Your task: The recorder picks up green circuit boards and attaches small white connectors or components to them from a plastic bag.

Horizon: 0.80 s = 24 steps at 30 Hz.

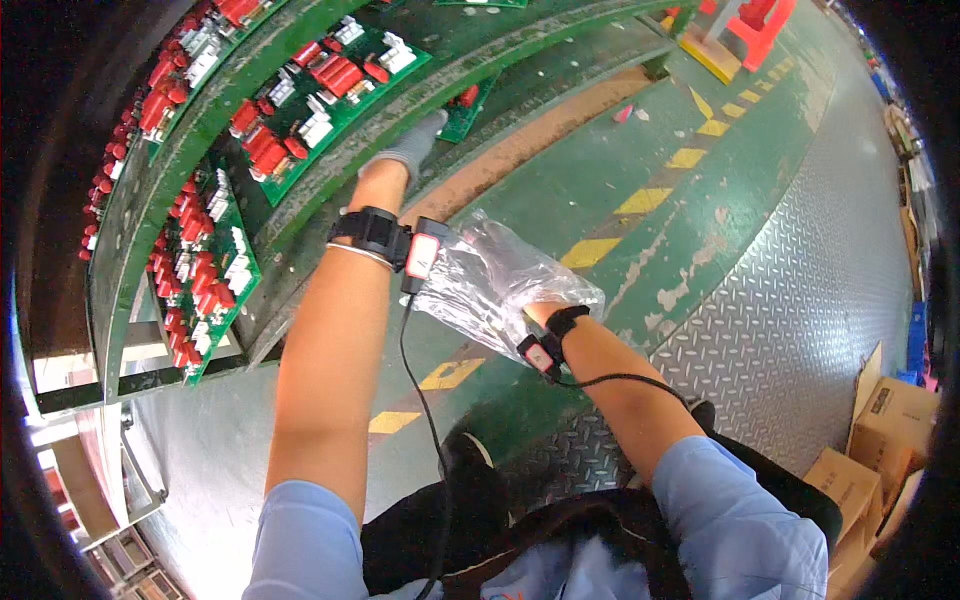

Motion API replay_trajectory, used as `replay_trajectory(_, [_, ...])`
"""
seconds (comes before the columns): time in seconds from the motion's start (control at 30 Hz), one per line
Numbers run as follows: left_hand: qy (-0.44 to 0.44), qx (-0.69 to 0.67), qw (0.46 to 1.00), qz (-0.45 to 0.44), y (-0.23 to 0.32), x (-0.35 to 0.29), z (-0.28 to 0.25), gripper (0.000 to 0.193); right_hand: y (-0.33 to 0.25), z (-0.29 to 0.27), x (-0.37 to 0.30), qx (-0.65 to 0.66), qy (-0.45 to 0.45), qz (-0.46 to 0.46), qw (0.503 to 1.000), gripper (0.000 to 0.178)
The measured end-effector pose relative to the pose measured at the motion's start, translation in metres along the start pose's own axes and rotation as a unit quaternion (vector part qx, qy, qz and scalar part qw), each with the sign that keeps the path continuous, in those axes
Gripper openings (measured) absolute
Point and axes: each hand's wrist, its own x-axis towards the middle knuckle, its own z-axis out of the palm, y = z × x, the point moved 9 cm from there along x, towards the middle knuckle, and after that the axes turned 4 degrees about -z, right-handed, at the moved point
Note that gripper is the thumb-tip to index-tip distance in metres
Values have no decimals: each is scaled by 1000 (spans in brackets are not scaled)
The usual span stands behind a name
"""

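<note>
My left hand (pixel 412 146), in a grey glove, reaches over the green rack's rail (pixel 372 178). Its fingers look stretched out, and the tips come close to a green circuit board (pixel 468 108) partly hidden behind the rail. I cannot see whether they touch it. Crumpled clear plastic bag film (pixel 480 275) hangs between my forearms. My right hand (pixel 545 310) is at the bag's right side, mostly covered by the film, and appears to grip it. Each wrist wears a black strap with a small cabled device.
Circuit boards (pixel 325 95) with red and white parts fill the rack's tiers, and another board (pixel 205 275) leans at the left. Yellow-black tape (pixel 640 200) runs along the green floor beside metal tread plate (pixel 770 290). Cardboard boxes (pixel 890 425) stand at right; a red stool (pixel 760 30) is at the back.
</note>
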Motion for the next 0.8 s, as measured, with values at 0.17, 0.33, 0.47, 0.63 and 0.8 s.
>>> replay_trajectory(0.17, [55,63,992,93,50,-8,9,50,33,26,31,-144,-37,38,988,29])
replay_trajectory(0.33, [107,98,986,84,57,1,-22,50,28,68,52,-132,-187,75,971,24])
replay_trajectory(0.47, [124,115,982,90,83,-4,-10,50,79,96,45,-23,-38,122,991,25])
replay_trajectory(0.63, [175,158,971,47,58,-37,-37,51,18,47,56,-67,-194,37,978,23])
replay_trajectory(0.8, [56,139,987,-67,16,-62,-33,40,29,4,28,168,-39,102,980,26])
